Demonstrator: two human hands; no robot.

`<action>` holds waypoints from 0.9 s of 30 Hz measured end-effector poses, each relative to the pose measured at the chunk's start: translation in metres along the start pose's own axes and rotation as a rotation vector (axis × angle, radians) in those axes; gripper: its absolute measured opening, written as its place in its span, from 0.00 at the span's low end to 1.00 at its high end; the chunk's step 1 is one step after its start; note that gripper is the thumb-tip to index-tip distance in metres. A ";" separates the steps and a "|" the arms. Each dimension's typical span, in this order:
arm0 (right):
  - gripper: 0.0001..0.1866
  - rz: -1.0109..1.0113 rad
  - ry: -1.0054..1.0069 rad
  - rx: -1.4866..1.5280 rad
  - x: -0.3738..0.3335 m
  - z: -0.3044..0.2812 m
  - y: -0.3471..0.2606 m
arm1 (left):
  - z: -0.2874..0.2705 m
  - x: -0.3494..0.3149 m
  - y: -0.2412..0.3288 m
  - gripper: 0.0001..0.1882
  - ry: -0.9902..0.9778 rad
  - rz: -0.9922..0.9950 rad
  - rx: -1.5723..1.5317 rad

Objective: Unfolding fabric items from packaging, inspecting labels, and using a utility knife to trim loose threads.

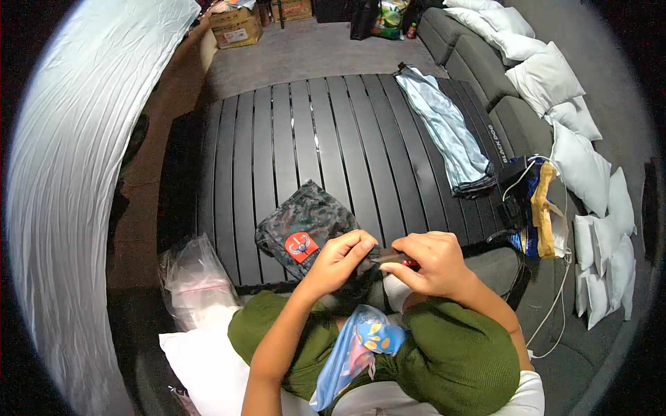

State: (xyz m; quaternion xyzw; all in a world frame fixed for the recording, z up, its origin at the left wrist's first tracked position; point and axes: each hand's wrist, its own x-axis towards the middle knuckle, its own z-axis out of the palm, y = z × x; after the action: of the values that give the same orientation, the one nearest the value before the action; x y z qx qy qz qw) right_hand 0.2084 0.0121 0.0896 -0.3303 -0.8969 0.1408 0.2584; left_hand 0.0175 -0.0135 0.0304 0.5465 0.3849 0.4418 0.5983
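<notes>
A dark camouflage fabric piece [309, 218], folded flat with a red square patch, lies on the near edge of the black slatted table [340, 139]. My left hand [342, 258] is closed at its right side, pinching a dark end of the fabric between thumb and fingers. Close beside it, my right hand [433, 260] grips a small bladed cutter [390, 257] with a bit of red at its handle. The blade points left toward the pinched fabric; whether it touches is too small to tell. Most of the cutter's handle is hidden by my fingers.
Pale blue folded fabric pieces [447, 132] lie stacked on the table's right. Clear plastic bags [201, 281] are at the near left. A patterned blue cloth [361, 347] rests on my lap. White pillows [548, 76] line the grey sofa [479, 62]; a white cable [555, 319] hangs at right.
</notes>
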 end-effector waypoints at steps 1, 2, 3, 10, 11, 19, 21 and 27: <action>0.15 0.002 0.001 0.002 0.000 0.000 0.000 | 0.000 0.000 0.000 0.15 0.001 0.010 -0.005; 0.15 0.004 0.001 0.003 0.000 -0.001 -0.001 | 0.001 0.000 0.000 0.15 0.000 0.010 -0.005; 0.15 0.005 0.001 0.003 0.000 -0.001 0.000 | 0.001 0.000 0.000 0.15 0.002 0.017 0.002; 0.15 -0.006 0.012 -0.027 -0.001 0.000 0.000 | 0.000 -0.001 0.002 0.15 -0.018 -0.017 0.020; 0.15 -0.016 0.019 -0.040 -0.001 0.001 0.000 | 0.000 -0.001 0.001 0.15 -0.017 -0.017 0.021; 0.14 -0.003 -0.005 -0.011 -0.003 -0.002 0.003 | 0.000 -0.001 0.000 0.15 0.004 -0.012 0.042; 0.14 0.032 -0.014 0.019 -0.003 -0.004 0.004 | -0.001 -0.001 0.000 0.15 -0.001 -0.030 0.031; 0.14 0.054 0.087 0.140 -0.004 -0.005 0.005 | -0.003 -0.001 0.002 0.16 0.000 -0.063 0.013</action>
State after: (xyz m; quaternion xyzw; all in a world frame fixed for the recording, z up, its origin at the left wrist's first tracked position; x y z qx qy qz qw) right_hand 0.2163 0.0140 0.0905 -0.3414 -0.8636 0.1955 0.3154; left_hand 0.0140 -0.0129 0.0315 0.5380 0.4048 0.4203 0.6083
